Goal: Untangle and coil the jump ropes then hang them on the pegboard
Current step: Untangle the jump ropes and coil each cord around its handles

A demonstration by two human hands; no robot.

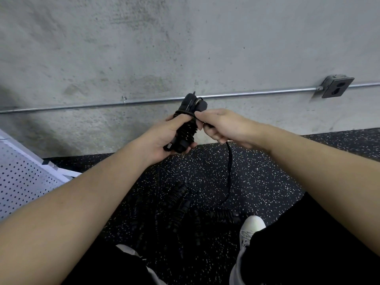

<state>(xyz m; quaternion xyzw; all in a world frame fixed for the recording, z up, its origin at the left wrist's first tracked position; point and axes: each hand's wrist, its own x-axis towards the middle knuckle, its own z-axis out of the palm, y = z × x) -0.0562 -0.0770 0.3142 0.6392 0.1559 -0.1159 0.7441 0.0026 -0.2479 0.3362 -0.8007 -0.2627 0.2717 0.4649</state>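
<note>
A black jump rope (188, 124) is sitting bundled in mid-air in front of a concrete wall (144, 48), its two handles lying side by side with the cord wound around them in tight turns. The left hand (164, 136) is gripping this bundle from below and behind, fingers curling round the lower part and the thumb lying across the wraps near the top. The right hand (222, 126) is pinching the cord just beside the bundle's upper turns, its other fingers curling loosely; from under it the loose end of the cord (229, 171) is hanging down toward the floor. On the speckled black rubber floor (267, 171) below, more black jump ropes (185, 208) are lying in a dark heap between the person's legs, too blurred to tell apart. A white pegboard (22, 177) is showing at the left edge. A metal conduit (82, 106) is running along the wall to an outlet box (337, 86).
</note>
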